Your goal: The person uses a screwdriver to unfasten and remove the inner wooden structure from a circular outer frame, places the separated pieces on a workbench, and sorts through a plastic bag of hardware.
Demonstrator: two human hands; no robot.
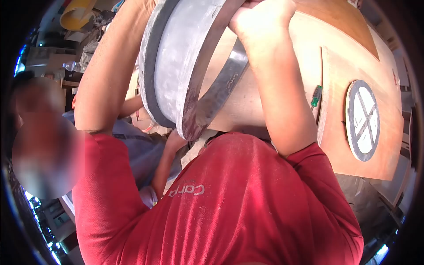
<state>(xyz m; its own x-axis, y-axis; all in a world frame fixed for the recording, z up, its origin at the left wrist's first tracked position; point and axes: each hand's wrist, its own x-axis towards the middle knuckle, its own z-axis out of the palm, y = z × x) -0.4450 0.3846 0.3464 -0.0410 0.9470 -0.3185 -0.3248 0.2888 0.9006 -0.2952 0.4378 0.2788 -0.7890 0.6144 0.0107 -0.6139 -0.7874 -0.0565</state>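
- Because the top edge of the frame crops it, the large grey ring [187, 53], two-rimmed like a drum, shows only its lower part, at the upper centre.
- At the top right of centre, the right hand [263, 17] has its grip closed on the ring's near rim; the fingertips are hard to make out, and bright light washes out the skin.
- The left hand [149, 3] is nearly all cut off at the top, beside the ring's far rim; its grip cannot be told.
- Behind the ring, a curved metal strip [229, 77] runs down to the left, partly covered; its marking is too small to read.
- At the left, a co-worker's head is blurred, and the ring and the red sleeve [106, 185] hide much of the body; one co-worker's hand [175, 140] shows just beside the ring's lower edge.
- Right of the right forearm, a green-handled screwdriver [316, 96] lies on the bench [305, 48].
- At the far right lies a crossed disc [364, 119], foreshortened by the lens.
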